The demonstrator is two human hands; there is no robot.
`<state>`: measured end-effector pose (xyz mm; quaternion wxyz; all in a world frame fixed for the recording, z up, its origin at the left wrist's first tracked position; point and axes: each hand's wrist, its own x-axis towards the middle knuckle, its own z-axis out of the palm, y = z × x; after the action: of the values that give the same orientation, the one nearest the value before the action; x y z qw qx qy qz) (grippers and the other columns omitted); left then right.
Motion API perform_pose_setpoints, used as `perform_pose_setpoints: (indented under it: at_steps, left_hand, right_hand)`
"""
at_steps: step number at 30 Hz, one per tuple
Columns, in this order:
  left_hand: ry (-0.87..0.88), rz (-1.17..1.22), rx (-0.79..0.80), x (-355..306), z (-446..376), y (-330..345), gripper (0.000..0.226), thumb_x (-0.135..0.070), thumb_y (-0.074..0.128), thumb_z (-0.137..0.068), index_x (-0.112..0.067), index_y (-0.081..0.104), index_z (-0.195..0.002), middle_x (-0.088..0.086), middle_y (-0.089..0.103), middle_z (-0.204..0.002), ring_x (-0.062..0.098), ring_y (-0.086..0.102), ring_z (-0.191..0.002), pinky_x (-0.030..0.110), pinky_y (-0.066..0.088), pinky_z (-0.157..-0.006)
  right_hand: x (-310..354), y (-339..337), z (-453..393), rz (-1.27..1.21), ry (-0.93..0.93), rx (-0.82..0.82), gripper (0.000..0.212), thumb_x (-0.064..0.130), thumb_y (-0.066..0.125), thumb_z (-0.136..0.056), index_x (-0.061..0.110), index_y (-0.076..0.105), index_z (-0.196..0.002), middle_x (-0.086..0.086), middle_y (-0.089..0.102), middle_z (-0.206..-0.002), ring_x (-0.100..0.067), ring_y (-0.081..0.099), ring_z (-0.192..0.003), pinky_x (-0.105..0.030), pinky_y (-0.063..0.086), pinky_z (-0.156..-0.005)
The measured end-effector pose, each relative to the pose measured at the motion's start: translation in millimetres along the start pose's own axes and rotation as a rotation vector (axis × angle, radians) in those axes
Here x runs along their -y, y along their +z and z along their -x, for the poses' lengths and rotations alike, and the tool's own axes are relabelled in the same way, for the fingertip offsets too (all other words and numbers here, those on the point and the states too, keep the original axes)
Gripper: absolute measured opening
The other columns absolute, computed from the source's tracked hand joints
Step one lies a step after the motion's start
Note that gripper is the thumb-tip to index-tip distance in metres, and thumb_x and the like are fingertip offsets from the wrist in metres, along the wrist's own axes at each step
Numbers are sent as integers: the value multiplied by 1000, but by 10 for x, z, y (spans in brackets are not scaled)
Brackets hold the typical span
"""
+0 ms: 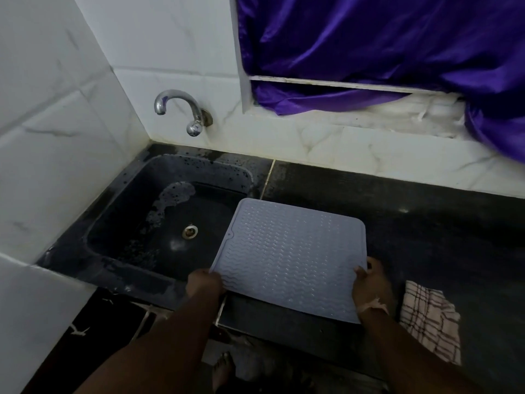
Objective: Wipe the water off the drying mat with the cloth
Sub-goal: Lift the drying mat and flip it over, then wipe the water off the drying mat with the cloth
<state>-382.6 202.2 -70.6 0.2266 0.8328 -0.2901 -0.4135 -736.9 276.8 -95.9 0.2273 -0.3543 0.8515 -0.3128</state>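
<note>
Drying mat point(287, 260) in both hands, left hand point(205, 284), right hand point(369, 288), cloth point(430, 322) beside.

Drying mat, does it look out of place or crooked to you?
Yes. The drying mat sits skewed, its left corner overhanging the sink, held by left hand and right hand.

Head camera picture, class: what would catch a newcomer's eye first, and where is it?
The pale drying mat sits centre frame, gripped by the left hand and right hand, its far corner over the dark sink. A bright purple curtain fills the upper right. The checked cloth lies on the counter, right of the mat.
</note>
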Motion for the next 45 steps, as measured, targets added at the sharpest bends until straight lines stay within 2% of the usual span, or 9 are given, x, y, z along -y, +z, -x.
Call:
perform_pose_setpoints:
  at_steps: [13, 16, 21, 27, 31, 33, 37, 41, 45]
  left_hand:
    - [318, -476, -117, -35, 389, 95, 45, -9, 55, -89, -13, 50, -134, 22, 41, -141, 44, 40, -129, 55, 36, -106]
    - [526, -623, -56, 31, 346, 81, 37, -8, 57, -87, -13, 61, -123, 22, 47, -135, 44, 42, -124, 51, 38, -103]
    - [663, -662, 115, 57, 290, -12, 32, -5, 58, -87, -8, 64, -119, 23, 51, -128, 44, 49, -119, 48, 44, -100]
    - [789, -753, 191, 165, 83, -55, 35, -14, 62, -89, -12, 63, -123, 22, 55, -128, 42, 54, -118, 48, 47, -100]
    - [726, -634, 207, 117, 126, -48, 33, -17, 61, -89, -14, 65, -121, 21, 60, -120, 40, 58, -110, 44, 49, -95]
    - [762, -548, 197, 46, 277, 29, 26, -12, 60, -88, -13, 67, -114, 19, 65, -112, 38, 61, -105, 39, 48, -91]
    - [640, -224, 528, -133, 844, 270, 10, -20, 60, -97, -17, 70, -99, 13, 71, -103, 35, 67, -100, 42, 54, -87]
    - [83, 137, 1078, -370, 1535, 507, 44, -52, 58, -96, -14, 72, -114, 14, 75, -111, 32, 70, -105, 47, 57, -93]
    - [-88, 270, 1150, -393, 1715, 564, 66, -60, 50, -97, -2, 67, -125, 20, 74, -113, 32, 71, -105, 44, 54, -98]
  right_hand:
    - [-165, -76, 345, 303, -136, -187, 25, 10, 57, -94, 7, 65, -118, -20, 61, -115, -35, 58, -100, -43, 51, -87]
    - [-230, -269, 510, 451, 5, -342, 26, 16, 64, -91, 6, 64, -115, -22, 60, -116, -37, 55, -101, -46, 46, -87]
    - [-479, -489, 647, 505, 338, -139, 58, 40, 66, -89, 17, 45, -138, -17, 41, -147, -40, 43, -131, -54, 41, -106]
    - [-741, -618, 587, 470, 122, -247, 46, 21, 38, -99, 22, 54, -142, -1, 43, -155, -20, 37, -144, -32, 25, -121]
    - [-307, -651, 729, 0, 269, -473, 38, 23, 44, -92, 17, 68, -122, -2, 70, -117, -25, 64, -109, -31, 50, -88]
    - [42, -646, 941, -371, 276, -598, 19, 16, 53, -94, 7, 66, -105, -8, 67, -97, -31, 65, -92, -29, 44, -70]
    - [375, -448, 1352, -809, 228, -425, 12, 16, 55, -94, 10, 66, -93, -6, 70, -92, -25, 66, -86, -30, 49, -67]
    - [654, -107, 1637, -740, -26, -46, 18, 25, 62, -91, 11, 66, -81, -2, 70, -79, -18, 66, -72, -33, 52, -66]
    - [601, 90, 1641, -386, -245, 16, 24, 42, 63, -85, 24, 60, -100, 12, 62, -104, -5, 60, -98, -25, 49, -88]
